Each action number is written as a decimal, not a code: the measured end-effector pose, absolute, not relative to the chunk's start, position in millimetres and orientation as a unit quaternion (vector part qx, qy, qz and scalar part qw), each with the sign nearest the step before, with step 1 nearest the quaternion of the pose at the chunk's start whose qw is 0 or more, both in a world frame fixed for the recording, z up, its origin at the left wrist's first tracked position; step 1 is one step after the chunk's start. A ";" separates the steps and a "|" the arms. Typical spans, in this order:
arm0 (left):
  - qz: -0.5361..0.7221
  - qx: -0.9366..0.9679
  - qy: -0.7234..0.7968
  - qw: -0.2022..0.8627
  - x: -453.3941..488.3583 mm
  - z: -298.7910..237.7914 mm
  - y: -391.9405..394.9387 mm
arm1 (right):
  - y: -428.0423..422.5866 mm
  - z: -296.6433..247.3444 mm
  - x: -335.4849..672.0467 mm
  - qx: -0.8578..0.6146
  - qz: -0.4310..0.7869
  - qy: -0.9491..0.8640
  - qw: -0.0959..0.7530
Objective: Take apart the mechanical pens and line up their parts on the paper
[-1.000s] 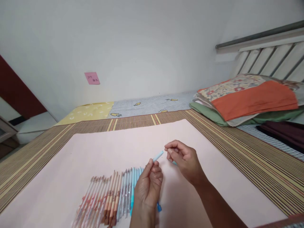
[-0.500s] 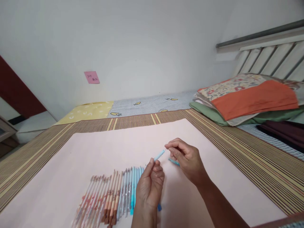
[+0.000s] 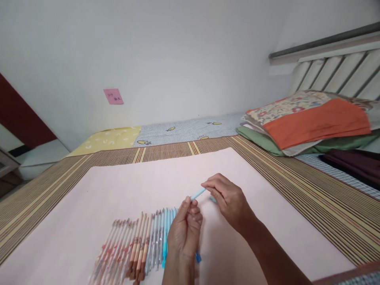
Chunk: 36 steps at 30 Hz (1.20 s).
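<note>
My left hand (image 3: 185,231) is closed around the lower part of a light blue pen barrel (image 3: 198,193), which tilts up to the right. At the barrel's upper end, the fingertips of my right hand (image 3: 227,200) are pinched together on it; any small part between them is hidden. Beneath the right hand another blue pen piece (image 3: 212,199) lies mostly covered. Left of my left hand, pens lie side by side in a row: pale reddish-patterned pens (image 3: 111,249), peach and brown pens (image 3: 140,247), clear greyish pens (image 3: 156,241) and blue pens (image 3: 165,237).
A pale pink sheet (image 3: 142,182) covers the middle of a striped mat (image 3: 267,178). Folded orange and floral cloths (image 3: 317,118) are piled at the right, with dark folded fabric (image 3: 353,164) in front. A pink note (image 3: 113,96) sticks to the wall.
My right fingertips have moved slightly down and left, from just beyond the barrel's upper end onto it. The blue piece beneath is now more covered. My left hand keeps its hold.
</note>
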<state>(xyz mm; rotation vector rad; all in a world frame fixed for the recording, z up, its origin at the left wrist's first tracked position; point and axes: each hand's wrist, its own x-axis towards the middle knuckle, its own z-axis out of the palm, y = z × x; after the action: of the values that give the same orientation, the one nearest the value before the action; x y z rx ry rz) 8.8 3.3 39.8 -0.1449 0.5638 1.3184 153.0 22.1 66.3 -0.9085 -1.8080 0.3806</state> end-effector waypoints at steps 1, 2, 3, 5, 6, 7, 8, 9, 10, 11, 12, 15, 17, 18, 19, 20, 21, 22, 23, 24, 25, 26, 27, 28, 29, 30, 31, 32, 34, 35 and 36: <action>0.600 -0.072 0.251 0.756 8.6 39.5 2.9 | 21.4 66.5 151.6 -0.375 0.163 -0.754 0.514; 0.595 -0.078 0.244 0.762 8.4 39.0 2.6 | 20.6 67.4 150.1 -0.371 0.171 -0.756 0.512; 0.589 -0.086 0.237 0.768 8.4 38.5 2.5 | 19.7 68.9 148.9 -0.367 0.183 -0.757 0.509; 0.577 -0.101 0.224 0.778 8.1 37.6 2.8 | 19.7 72.2 149.7 -0.369 0.208 -0.748 0.511; 0.573 -0.106 0.219 0.782 7.8 37.4 3.1 | 21.4 73.0 152.8 -0.379 0.216 -0.733 0.521; 0.571 -0.112 0.214 0.785 7.2 37.2 3.4 | 24.7 72.3 158.2 -0.399 0.220 -0.709 0.537; 0.569 -0.118 0.206 0.787 6.3 37.1 3.7 | 29.6 69.7 166.2 -0.430 0.218 -0.678 0.555; 0.570 -0.125 0.193 0.789 5.0 37.0 3.9 | 36.0 64.9 176.4 -0.466 0.211 -0.645 0.568; 0.573 -0.132 0.176 0.789 3.5 36.8 4.0 | 43.4 57.7 188.2 -0.509 0.199 -0.614 0.570; 0.579 -0.139 0.156 0.789 1.8 36.4 4.1 | 51.1 48.4 200.7 -0.555 0.189 -0.594 0.551; 0.585 -0.143 0.137 0.787 0.0 35.7 4.2 | 58.5 37.6 213.0 -0.595 0.174 -0.594 0.512; 0.600 -0.133 0.109 0.782 -4.4 32.6 4.6 | 74.1 4.0 239.5 -0.701 0.135 -0.627 0.313; 0.601 -0.118 0.117 0.782 -5.7 30.2 5.2 | 77.8 -12.4 244.5 -0.735 0.109 -0.632 0.222; 0.600 -0.113 0.125 0.782 -5.9 29.2 5.5 | 78.2 -17.6 243.6 -0.741 0.099 -0.635 0.194; 0.599 -0.109 0.134 0.782 -6.0 28.5 5.9 | 78.1 -20.8 241.4 -0.742 0.092 -0.640 0.176; 0.598 -0.106 0.144 0.781 -6.0 28.0 6.3 | 77.8 -22.4 238.5 -0.740 0.087 -0.646 0.165; 0.597 -0.106 0.153 0.780 -6.0 27.8 6.7 | 77.5 -22.7 235.6 -0.737 0.084 -0.652 0.161; 0.597 -0.108 0.161 0.779 -6.1 27.8 7.1 | 77.1 -22.1 233.2 -0.734 0.083 -0.654 0.162; 0.597 -0.111 0.169 0.777 -6.3 27.9 7.5 | 76.6 -21.1 231.6 -0.732 0.082 -0.655 0.166; 0.597 -0.113 0.176 0.775 -6.6 28.1 7.9 | 76.2 -19.8 230.9 -0.732 0.078 -0.656 0.168; 0.597 -0.115 0.183 0.773 -6.9 28.3 8.3 | 75.7 -18.3 231.1 -0.734 0.076 -0.652 0.175; 0.597 -0.116 0.190 0.770 -7.2 28.4 8.6 | 75.1 -16.5 232.0 -0.736 0.082 -0.644 0.193; 0.598 -0.116 0.198 0.768 -7.3 28.4 9.0 | 74.4 -14.1 233.2 -0.732 0.103 -0.634 0.226; 0.599 -0.116 0.206 0.765 -7.4 28.4 9.4 | 73.5 -11.0 234.3 -0.719 0.139 -0.622 0.275; 0.600 -0.117 0.213 0.763 -7.2 28.3 9.8 | 72.5 -6.7 234.9 -0.695 0.187 -0.608 0.335; 0.600 -0.117 0.218 0.761 -7.0 28.1 10.2 | 71.1 -1.3 234.7 -0.660 0.239 -0.592 0.397; 0.600 -0.118 0.221 0.760 -6.6 27.8 10.7 | 69.3 5.3 233.7 -0.618 0.285 -0.576 0.453; 0.600 -0.117 0.224 0.759 -6.2 27.5 11.2 | 67.1 12.9 231.6 -0.578 0.319 -0.563 0.497; 0.600 -0.115 0.227 0.758 -5.6 26.8 12.1 | 61.0 30.2 225.2 -0.516 0.352 -0.550 0.555; 0.601 -0.114 0.229 0.757 -5.4 26.4 12.5 | 57.2 38.9 221.4 -0.491 0.360 -0.551 0.571; 0.603 -0.113 0.233 0.755 -5.3 26.1 12.8 | 53.1 47.2 217.5 -0.472 0.366 -0.556 0.578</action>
<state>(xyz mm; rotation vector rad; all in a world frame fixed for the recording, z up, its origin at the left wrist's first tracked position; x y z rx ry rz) -5.3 12.8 26.1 -0.2456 0.5077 1.3147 217.5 53.1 47.2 -1.1052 -1.3017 0.8554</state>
